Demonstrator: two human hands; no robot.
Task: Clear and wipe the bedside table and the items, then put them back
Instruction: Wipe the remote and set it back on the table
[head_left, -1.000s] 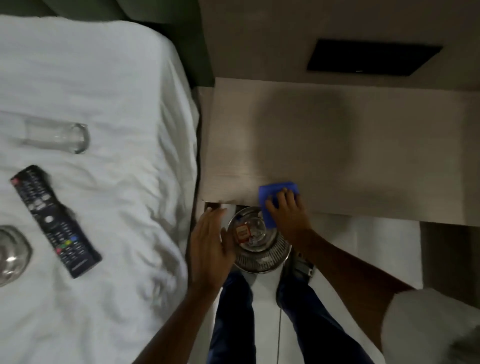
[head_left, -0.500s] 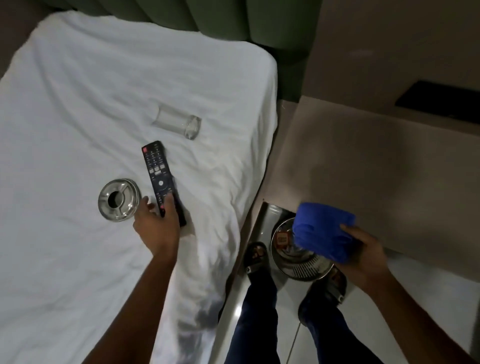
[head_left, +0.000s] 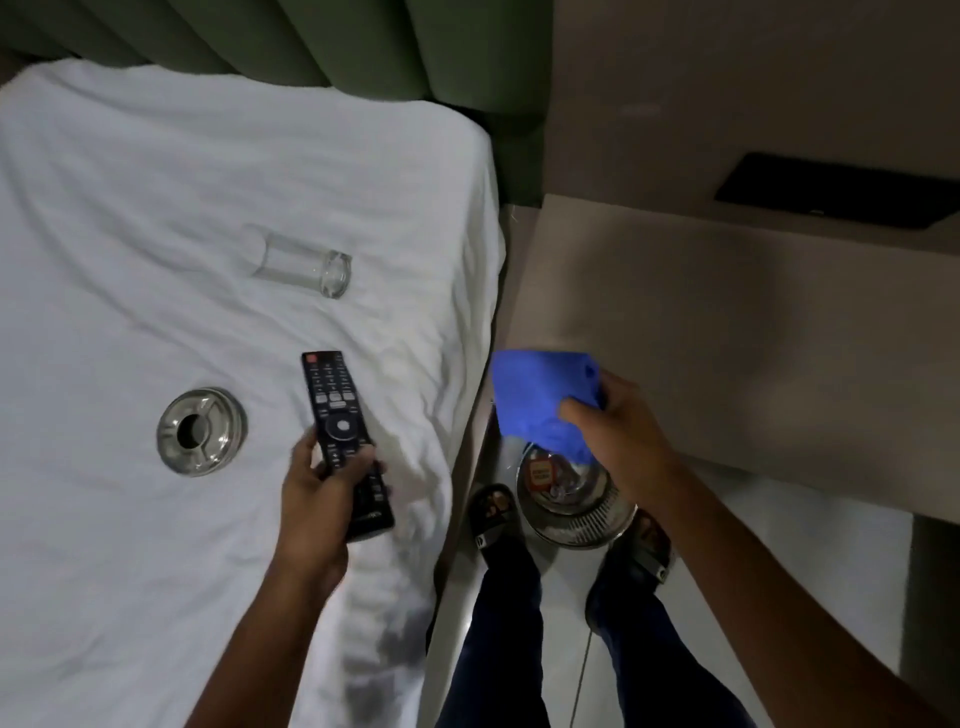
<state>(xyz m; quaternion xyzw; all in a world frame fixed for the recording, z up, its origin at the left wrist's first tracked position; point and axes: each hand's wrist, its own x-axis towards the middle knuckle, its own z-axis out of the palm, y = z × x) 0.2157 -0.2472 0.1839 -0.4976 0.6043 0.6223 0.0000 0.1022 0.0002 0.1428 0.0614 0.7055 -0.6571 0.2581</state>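
Head view: the left hand (head_left: 317, 486) has now closed around the black button-covered remote control (head_left: 345, 441), lifting it beside the round metal ashtray (head_left: 201, 431); the right hand (head_left: 618, 441) clutches the crumpled blue cloth (head_left: 540, 400), so item-wiping likely begins.

The remote (head_left: 343, 431) is black with a red button at its top and grey and white keys, and the cloth (head_left: 540, 402) is bright blue. The sheet (head_left: 156, 182) is plain white, the headboard (head_left: 363, 47) dark green, the bedside table (head_left: 727, 332) pale beige, the ashtray (head_left: 201, 431) silver.
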